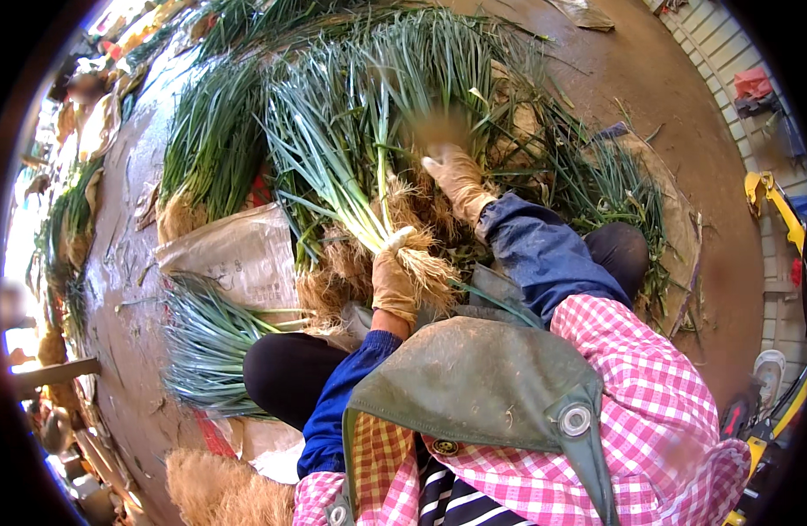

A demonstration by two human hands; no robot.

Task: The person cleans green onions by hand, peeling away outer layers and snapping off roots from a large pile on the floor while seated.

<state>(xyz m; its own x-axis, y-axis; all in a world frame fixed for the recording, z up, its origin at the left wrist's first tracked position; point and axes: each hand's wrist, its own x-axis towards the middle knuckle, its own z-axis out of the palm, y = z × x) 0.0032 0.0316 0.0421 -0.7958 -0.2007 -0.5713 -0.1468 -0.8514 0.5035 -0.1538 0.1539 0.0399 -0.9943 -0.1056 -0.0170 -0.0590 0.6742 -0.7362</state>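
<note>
My left hand, in a tan work glove, is closed around a bunch of green onions just above the roots. Their pale, shaggy roots stick out to the right of the hand, and the long green leaves fan up and left. My right hand, gloved too, reaches to the big heap of green onions in front of me. Its thumb is stretched out to the left. A blurred spot partly covers its fingertips, and I see nothing held in it.
Another bundle of green onions lies at the far left, and one more lies by my left knee. Loose leaves lie on sacking at the right. Pale fibrous stuff sits at lower left. A yellow-framed object stands by the tiled wall.
</note>
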